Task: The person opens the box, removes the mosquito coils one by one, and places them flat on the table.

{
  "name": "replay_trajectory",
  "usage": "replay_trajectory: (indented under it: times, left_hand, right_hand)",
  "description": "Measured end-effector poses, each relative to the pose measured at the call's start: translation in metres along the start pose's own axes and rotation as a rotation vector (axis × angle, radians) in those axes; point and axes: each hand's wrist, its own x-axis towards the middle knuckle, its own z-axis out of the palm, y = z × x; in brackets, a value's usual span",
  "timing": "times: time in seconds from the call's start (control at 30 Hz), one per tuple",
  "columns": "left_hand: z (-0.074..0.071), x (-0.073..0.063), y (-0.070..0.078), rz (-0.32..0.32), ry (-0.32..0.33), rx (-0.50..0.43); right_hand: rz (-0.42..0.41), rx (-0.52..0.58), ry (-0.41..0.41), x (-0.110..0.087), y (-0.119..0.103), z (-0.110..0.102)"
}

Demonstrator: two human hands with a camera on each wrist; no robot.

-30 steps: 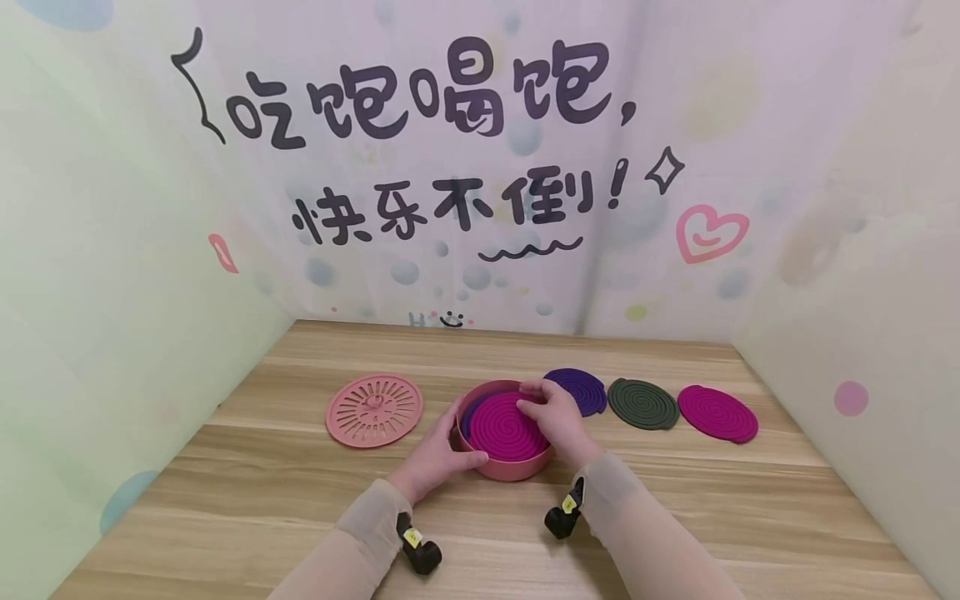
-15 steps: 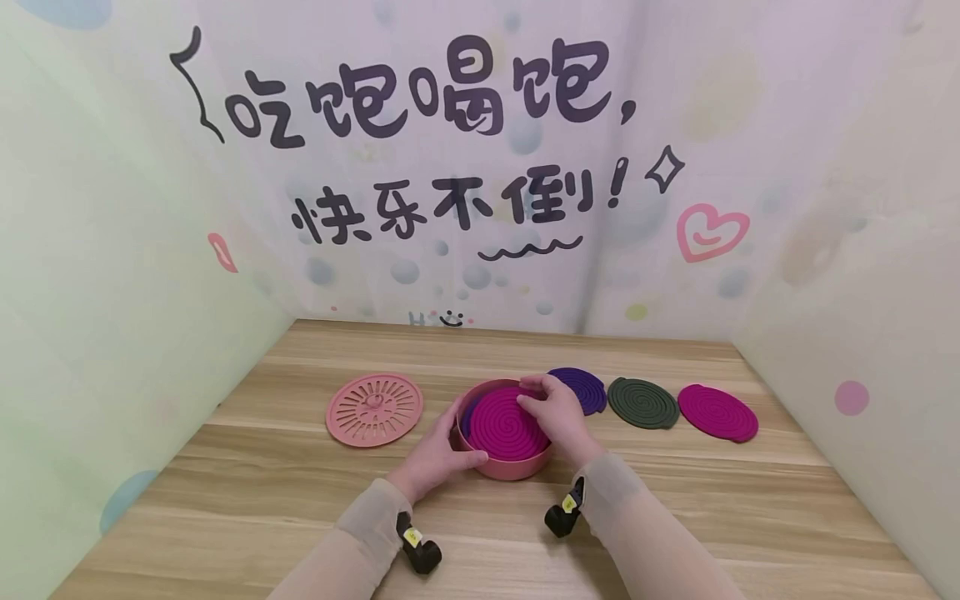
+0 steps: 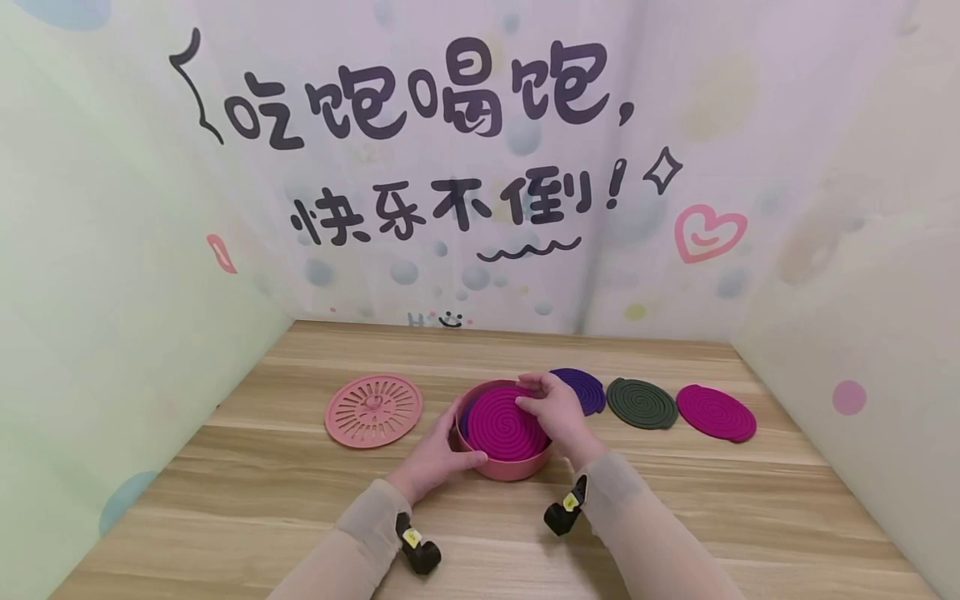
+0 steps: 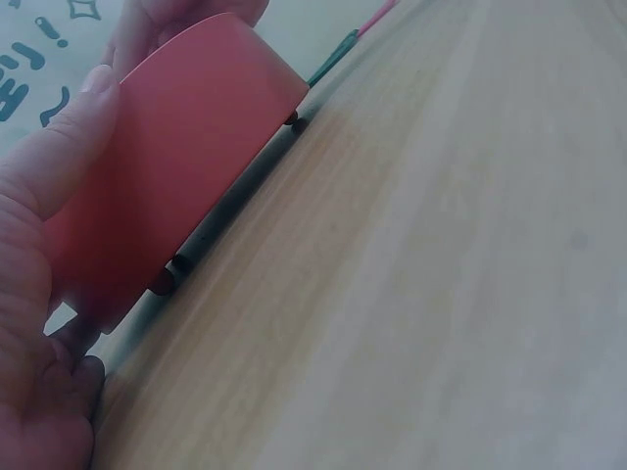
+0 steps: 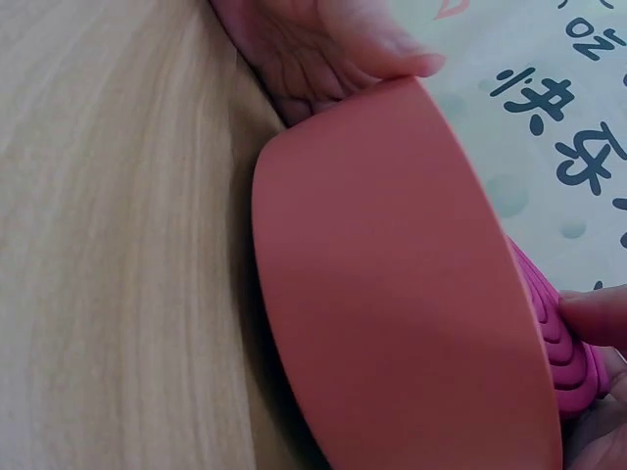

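In the head view a round pink mosquito-coil box stands on the wooden table. My left hand grips its left side, with the thumb at the near rim. A magenta mosquito coil lies in the box, its far edge tilted up. My right hand pinches that coil at its right edge. In the right wrist view the thumb presses the coil just past the box wall. Under the magenta coil, part of a purple coil shows; anything deeper is hidden.
Left of the box lies a slotted pink lid with a small knob. To the right, a purple coil, a dark green coil and another magenta coil lie in a row. Cloth walls enclose the table.
My right hand has shifted slightly up and away, and the far edge of the magenta coil in the box has risen a little. The left hand keeps its place on the box.
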Motion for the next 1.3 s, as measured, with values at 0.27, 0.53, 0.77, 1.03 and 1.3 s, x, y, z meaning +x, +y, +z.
replay_trajectory:
  times: [0.27, 0.53, 0.77, 1.03, 1.3]
  left_hand:
    - [0.0, 0.001, -0.002, -0.003, 0.0, 0.001]
    - [0.001, 0.002, -0.003, 0.024, -0.006, -0.025]
    - [0.001, 0.0, -0.001, 0.019, -0.007, -0.033]
    - [0.001, 0.001, -0.001, 0.014, 0.0, -0.026]
    - [0.001, 0.001, -0.002, 0.019, -0.008, -0.034]
  right_hand:
    - [0.051, 0.025, -0.04, 0.0, -0.001, -0.004]
    - [0.111, 0.039, -0.07, 0.001, 0.001, -0.006]
    - [0.12, 0.068, -0.126, 0.002, -0.001, -0.008]
    - [0.184, 0.129, -0.22, 0.003, -0.005, -0.012]
    - [0.189, 0.147, -0.244, 0.003, -0.004, -0.015]
